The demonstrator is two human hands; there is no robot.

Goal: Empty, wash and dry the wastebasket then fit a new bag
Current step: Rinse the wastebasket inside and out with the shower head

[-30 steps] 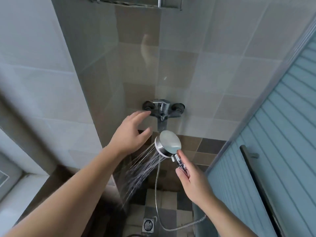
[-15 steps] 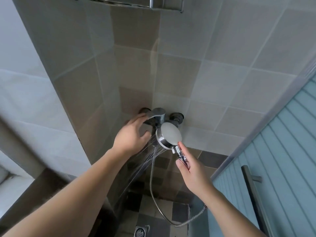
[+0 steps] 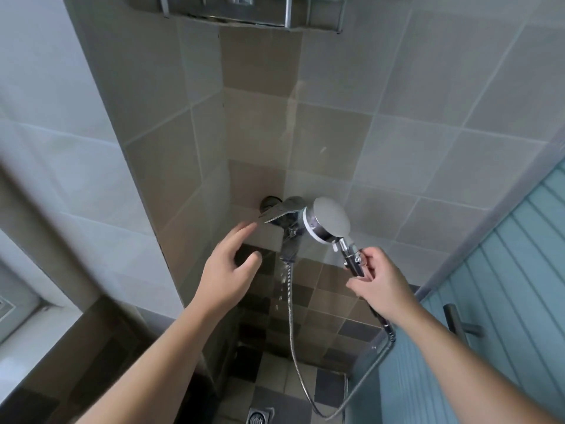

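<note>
The right hand (image 3: 377, 278) is gripping the slim chrome handle of one shower head (image 3: 328, 219), fingers curled round the stem, holding it up with its round, flat, matt-grey face tilted away toward the tiled wall (image 3: 397, 133). The head's rim is showing a white ring and a polished chrome collar. One ribbed metal hose (image 3: 292, 325) is hanging from the mixer, looping down near the floor and rising to the handle's base below the right wrist.

The left hand (image 3: 227, 270) is hovering just below and to the left of the single chrome mixer tap (image 3: 282, 214), released and grasping nothing, its fingers spread and nearly straight, thumb out to the side, the fingertips close to the flat blade-shaped lever but apart from it. A few drops of water appear to be falling beside the hose, though they are small and blurred.

Both forearms are bare and reaching forward from the lower edge of the view.

The wall is laid in smooth square tiles of grey and beige, darker ones lower down. One round metal drain (image 3: 260, 417) is sitting in the tiled floor at the bottom edge. A ribbed pale-blue door (image 3: 489, 347) with one bar handle (image 3: 460, 324) is standing on the right. One wire shelf (image 3: 253, 12) is hanging at the top edge.

The wastebasket is out of view.
</note>
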